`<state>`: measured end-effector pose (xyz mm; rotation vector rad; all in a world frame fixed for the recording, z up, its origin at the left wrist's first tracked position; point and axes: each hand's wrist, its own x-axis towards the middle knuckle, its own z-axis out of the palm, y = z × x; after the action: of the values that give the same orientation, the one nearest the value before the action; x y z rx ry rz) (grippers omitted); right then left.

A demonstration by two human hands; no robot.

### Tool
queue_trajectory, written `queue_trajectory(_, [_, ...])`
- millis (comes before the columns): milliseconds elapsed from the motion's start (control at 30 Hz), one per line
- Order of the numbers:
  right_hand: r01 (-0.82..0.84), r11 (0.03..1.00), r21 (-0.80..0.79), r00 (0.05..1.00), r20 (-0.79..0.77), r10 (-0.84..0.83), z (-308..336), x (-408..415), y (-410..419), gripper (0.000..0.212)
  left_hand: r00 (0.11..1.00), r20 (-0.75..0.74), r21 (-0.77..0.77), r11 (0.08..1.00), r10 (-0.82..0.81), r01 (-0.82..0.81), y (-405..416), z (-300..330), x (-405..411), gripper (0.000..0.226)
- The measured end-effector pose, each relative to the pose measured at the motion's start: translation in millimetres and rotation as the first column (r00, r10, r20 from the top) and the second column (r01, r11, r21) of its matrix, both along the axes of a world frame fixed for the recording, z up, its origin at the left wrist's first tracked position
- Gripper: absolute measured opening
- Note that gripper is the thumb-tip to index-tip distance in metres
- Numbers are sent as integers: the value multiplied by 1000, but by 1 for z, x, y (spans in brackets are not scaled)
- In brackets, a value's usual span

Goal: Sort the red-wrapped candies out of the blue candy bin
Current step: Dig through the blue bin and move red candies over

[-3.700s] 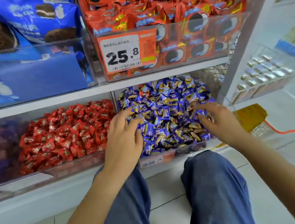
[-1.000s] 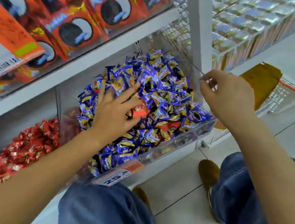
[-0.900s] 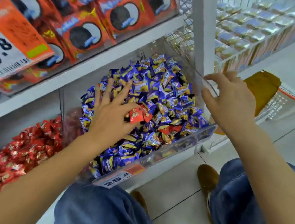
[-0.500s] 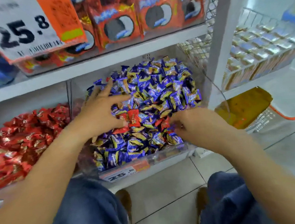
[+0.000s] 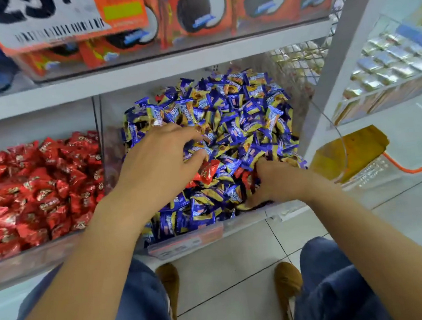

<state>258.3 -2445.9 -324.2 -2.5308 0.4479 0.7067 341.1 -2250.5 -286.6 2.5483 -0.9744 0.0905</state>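
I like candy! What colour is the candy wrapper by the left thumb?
Red: the shiny red-wrapped candy among blue ones, seen in the head view.
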Motion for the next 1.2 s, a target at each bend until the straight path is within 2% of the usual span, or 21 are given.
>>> queue_trajectory(33, [87, 989, 123, 996, 15, -89, -2, 1, 0, 43, 1000, -11, 39, 999, 4, -3, 1, 1, 0, 34])
queue_trajectory(100, [218, 905, 364, 969, 28, -245, -2, 3, -1, 39, 998, -60, 165, 986, -5, 15, 5, 1, 1, 41])
queue_trajectory(167, [231, 836, 498, 952, 60, -299, -2, 8, -1, 48, 987, -152, 276, 957, -44, 85, 10, 2, 0, 57])
queue_trajectory(233, [187, 809, 557, 949, 112, -296, 0, 10, 7, 59, 963, -254, 323, 931, -87, 169, 13, 2, -2, 76])
queue_trajectory(300, [147, 811, 567, 943, 167, -287, 5, 13, 15, 71, 954, -285, 328, 927, -89, 184, 15, 1, -1, 91])
queue_trajectory(433, [-56, 791, 610, 904, 366, -219, 30, 16, 20, 67, 957, -281, 237, 961, -70, 140, 23, 3, 5, 92])
queue_trajectory(500, [-131, 822, 554, 895, 424, -143, 42, 13, 12, 65, 961, -263, 186, 973, -84, 136, 27, 5, 5, 76])
queue_trajectory(567, [-145, 890, 433, 894, 443, -70, 47, 7, 0, 59, 975, -213, 55, 995, -71, 85, 31, 8, 5, 46])
queue_trajectory(700, [-66, 974, 216, 920, 392, -24, 46, -6, -25, 46, 991, -113, -145, 986, 68, -84, 33, 14, 9, 38])
queue_trajectory(767, [-26, 979, 204, 939, 342, -46, 49, -11, -31, 41, 992, -98, -189, 978, 76, -94, 28, 15, 6, 33])
queue_trajectory(833, [1, 991, 135, 944, 328, -46, 49, -14, -32, 32, 995, -95, -183, 982, 35, -52, 20, 13, 0, 29])
queue_trajectory(967, [28, 966, -256, 956, 291, 49, 43, -17, -30, 26, 977, -147, -97, 985, -153, 140, 3, 4, -14, 15])
queue_trajectory(1100, [18, 941, -337, 950, 301, 89, 31, -11, -22, 33, 973, -146, 130, 972, -176, 196, -13, -5, -22, 45])
queue_trajectory(1200, [24, 897, -442, 937, 324, 135, 19, -2, -11, 43, 973, -153, 177, 964, -172, 198, -20, -11, -19, 44])
